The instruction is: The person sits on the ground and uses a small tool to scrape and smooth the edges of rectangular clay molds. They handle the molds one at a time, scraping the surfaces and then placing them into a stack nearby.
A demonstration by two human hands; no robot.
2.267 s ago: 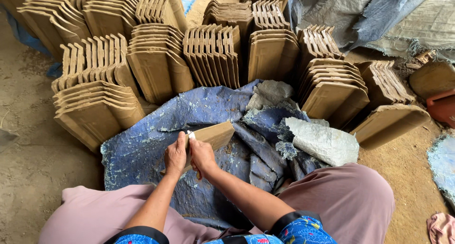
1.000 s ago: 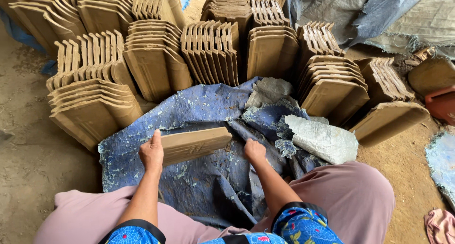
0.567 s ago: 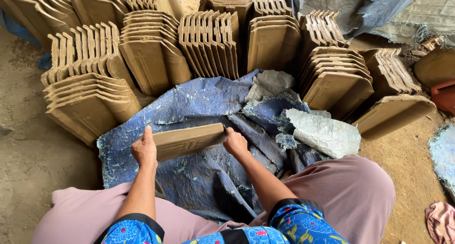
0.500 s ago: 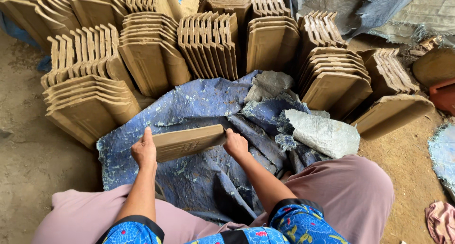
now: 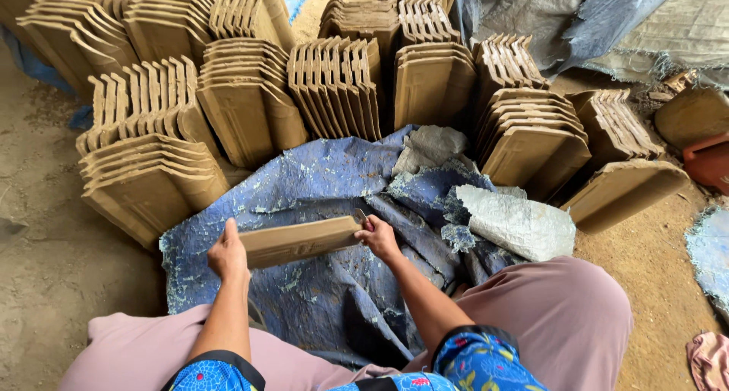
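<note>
Dirt floor [image 5: 45, 285], sitting low, blue tarp [image 5: 319, 315] spreading over the lap and ground. Holding a raw clay tile [image 5: 300, 241] on edge above the tarp now, no longer pinching it at one end like a couple of seconds back. Left hand [image 5: 227, 256] gripping the left end, fingers curled around it. Right hand [image 5: 377, 237] pressing on the right end with a small blade-like thing poking out, fingers closed around it, hard telling exactly what. Looks like trimming that edge. Pale clay lump [image 5: 516, 224] sitting just right. Farther out, stacked tiles [image 5: 250, 102] fanning around.
</note>
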